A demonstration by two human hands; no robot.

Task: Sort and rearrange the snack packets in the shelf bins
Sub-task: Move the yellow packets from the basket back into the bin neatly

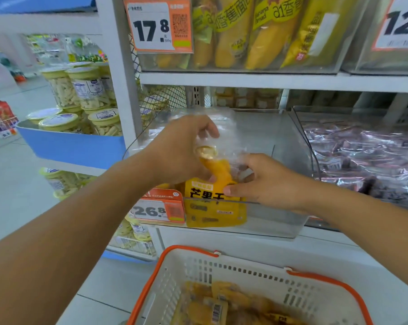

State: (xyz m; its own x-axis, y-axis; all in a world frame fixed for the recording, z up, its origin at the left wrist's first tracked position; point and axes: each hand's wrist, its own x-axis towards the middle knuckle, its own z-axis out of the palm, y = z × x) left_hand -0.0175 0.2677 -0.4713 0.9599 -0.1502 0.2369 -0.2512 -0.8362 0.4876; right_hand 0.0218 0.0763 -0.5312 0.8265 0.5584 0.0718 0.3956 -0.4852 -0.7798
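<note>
Head view is all I have, looking down at a clear shelf bin [280, 221] on the middle shelf. My left hand [181, 148] curls round the clear upper part of a yellow snack packet [213, 207], fingers wrapped over the top; my right hand [266, 181] pinches the same packet at its right side, thumb pressed on the yellow front. The packet stands upright at the front left of the bin, its lower half behind the bin's front wall, just beside the orange price tag [159, 208]; the rest of the bin looks bare. Below, a white basket [249, 268] with orange handles holds more yellow packets [224, 303], so I judge this is early in filling the bin. Risks from here: with nothing packed beside it, the packet may flop forward or sideways once I let go. The clear top is slippery film, so a loose left grip could let it slide. Pushing down too hard could crumple the packet against the front wall. The neighbouring bin of dark packets [362, 151] sits just to the right, so a careless toss could mix the stock.
</note>
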